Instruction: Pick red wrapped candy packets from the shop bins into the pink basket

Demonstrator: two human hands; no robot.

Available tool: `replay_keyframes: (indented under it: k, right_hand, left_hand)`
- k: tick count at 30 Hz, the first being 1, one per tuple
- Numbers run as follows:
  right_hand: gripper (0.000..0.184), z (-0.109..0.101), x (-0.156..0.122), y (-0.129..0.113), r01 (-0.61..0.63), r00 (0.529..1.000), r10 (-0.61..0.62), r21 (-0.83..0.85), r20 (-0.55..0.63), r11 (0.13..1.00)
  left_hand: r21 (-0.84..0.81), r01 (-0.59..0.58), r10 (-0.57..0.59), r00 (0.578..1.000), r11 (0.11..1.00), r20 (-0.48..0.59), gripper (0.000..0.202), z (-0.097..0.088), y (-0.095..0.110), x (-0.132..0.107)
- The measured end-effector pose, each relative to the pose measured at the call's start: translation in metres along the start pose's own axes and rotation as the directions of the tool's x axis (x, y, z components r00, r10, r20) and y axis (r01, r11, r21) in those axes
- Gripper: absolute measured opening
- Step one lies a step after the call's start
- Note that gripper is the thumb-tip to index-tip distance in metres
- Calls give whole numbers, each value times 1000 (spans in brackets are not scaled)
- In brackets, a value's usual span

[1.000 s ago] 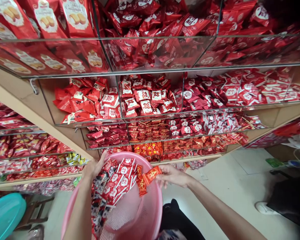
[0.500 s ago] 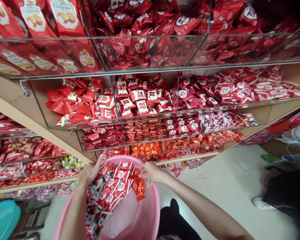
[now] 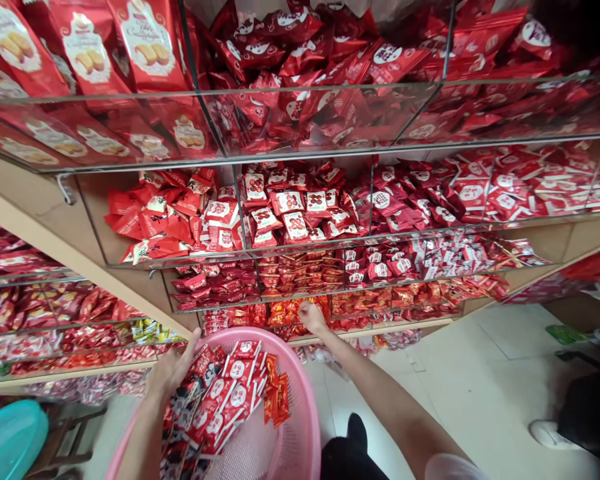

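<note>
The left hand (image 3: 173,365) is holding the near-left side of a pink plastic basket (image 3: 307,407), its fingers spread wide and curling over the rim. Inside the basket, red-and-white sachets (image 3: 225,393) are lying heaped against the left wall, and a few small orange-red packets (image 3: 278,400) are resting on the right edge of that heap. The mesh floor of the basket is showing to the right of the pile.

The right arm is stretching out past the far rim, and the right hand (image 3: 313,317) is reaching into the lowest acrylic bin (image 3: 380,300) on the shelving. Its fingers are drawn narrowly together, with the fingertips (image 3: 304,308) touching the orange-red packets in that bin; whether they are pinching one cannot be told.

Beyond the hand, the bins above are holding red sachets, and the top tier is carrying larger red biscuit bags (image 3: 150,47). A wooden shelf edge (image 3: 70,267) is running down the left, with more packets on the shelves (image 3: 55,313) beside it. A teal tub (image 3: 10,440) is sitting at the lower left on the tiled floor (image 3: 480,373), and a co-worker's white shoe (image 3: 547,435) is showing at the right.
</note>
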State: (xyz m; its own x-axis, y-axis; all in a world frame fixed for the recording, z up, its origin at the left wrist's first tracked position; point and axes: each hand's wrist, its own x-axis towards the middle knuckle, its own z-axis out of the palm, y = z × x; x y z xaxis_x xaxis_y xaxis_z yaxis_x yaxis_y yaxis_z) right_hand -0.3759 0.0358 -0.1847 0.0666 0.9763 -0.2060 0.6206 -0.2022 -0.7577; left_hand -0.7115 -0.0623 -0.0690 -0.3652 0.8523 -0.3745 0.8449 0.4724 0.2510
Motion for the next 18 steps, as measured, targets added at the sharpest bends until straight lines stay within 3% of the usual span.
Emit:
replay_keyframes:
  k: [3, 8, 11, 18]
  right_hand:
    - [14, 17, 7, -15, 72, 997, -71, -109, 16, 991]
    - [16, 32, 16, -34, 98, 995, -88, -251, 51, 963]
    - [17, 36, 20, -36, 103, 994, -92, -296, 54, 950]
    - [13, 39, 24, -35, 133, 990, -114, -301, 80, 944]
  left_hand:
    - [9, 40, -40, 999, 999, -2, 75, -2, -6, -4]
    - [27, 91, -91, 996, 995, 2, 71, -4, -9, -8]
    - [10, 144, -144, 990, 989, -8, 74, -4, -5, -10]
    - [6, 103, -103, 994, 995, -37, 71, -4, 5, -10]
